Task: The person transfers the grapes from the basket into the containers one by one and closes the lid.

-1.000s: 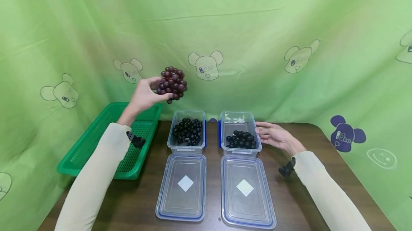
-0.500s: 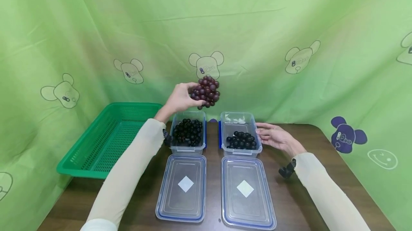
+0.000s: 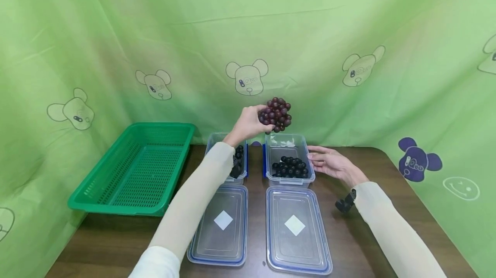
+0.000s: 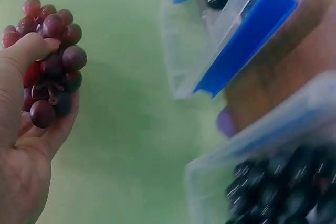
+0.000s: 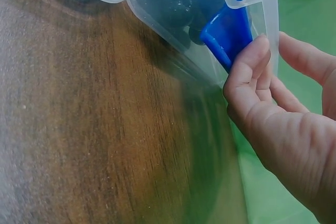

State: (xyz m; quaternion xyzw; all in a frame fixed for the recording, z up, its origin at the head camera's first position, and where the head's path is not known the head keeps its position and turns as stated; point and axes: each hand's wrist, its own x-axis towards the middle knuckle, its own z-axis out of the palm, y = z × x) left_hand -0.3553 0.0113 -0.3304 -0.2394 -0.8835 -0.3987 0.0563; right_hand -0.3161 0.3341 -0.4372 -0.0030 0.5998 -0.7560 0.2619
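My left hand (image 3: 249, 124) holds a bunch of dark red grapes (image 3: 276, 114) between thumb and fingers, raised behind and above the two plastic boxes. In the left wrist view the grapes (image 4: 52, 61) show small round berries and a bit of stem. My right hand (image 3: 333, 166) rests against the right side of the right clear box (image 3: 287, 181), which holds black grapes (image 3: 290, 168) at its near end. In the right wrist view its fingertips touch the blue latch flap (image 5: 228, 32). The left clear box (image 3: 236, 180), partly hidden by my left arm, also holds black grapes (image 3: 239, 153).
A green basket (image 3: 131, 210) stands at the left of the brown table (image 3: 108, 235). Two blue-edged lids, a left lid (image 3: 222, 243) partly under my left arm and a right lid (image 3: 298, 248), lie before the boxes. A green curtain (image 3: 310, 54) hangs behind.
My left hand has carried the red grapes rightward and slightly lower, from near the basket to above the right box's back left corner. My right hand has stayed at the right box.
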